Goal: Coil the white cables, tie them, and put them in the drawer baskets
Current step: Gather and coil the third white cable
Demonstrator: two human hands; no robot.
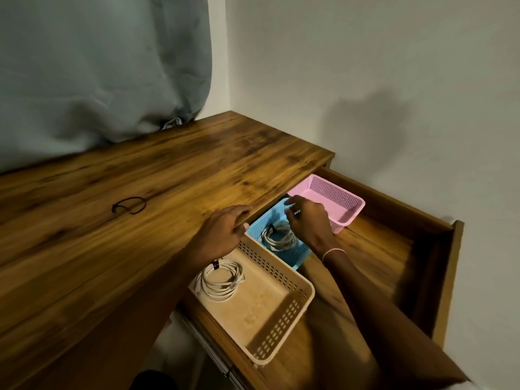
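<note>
An open drawer [399, 249] holds three baskets. The near beige basket [284, 330] contains a coiled white cable [222, 280] tied with a dark band. In the blue basket [261, 223] behind it lies a second coiled white cable [278, 239], also tied. The pink basket [346, 209] at the back looks empty. My right hand [306, 220] hovers over the blue basket, its fingers curled at that basket's far rim. My left hand [225, 232] rests on the desk's front edge, fingers bent over it, thumb near the blue basket's corner.
A dark hair tie [130, 205] lies on the wooden desk top [140, 178]. A grey curtain [98, 66] hangs behind the desk at the left. A pale wall stands close behind and to the right of the drawer.
</note>
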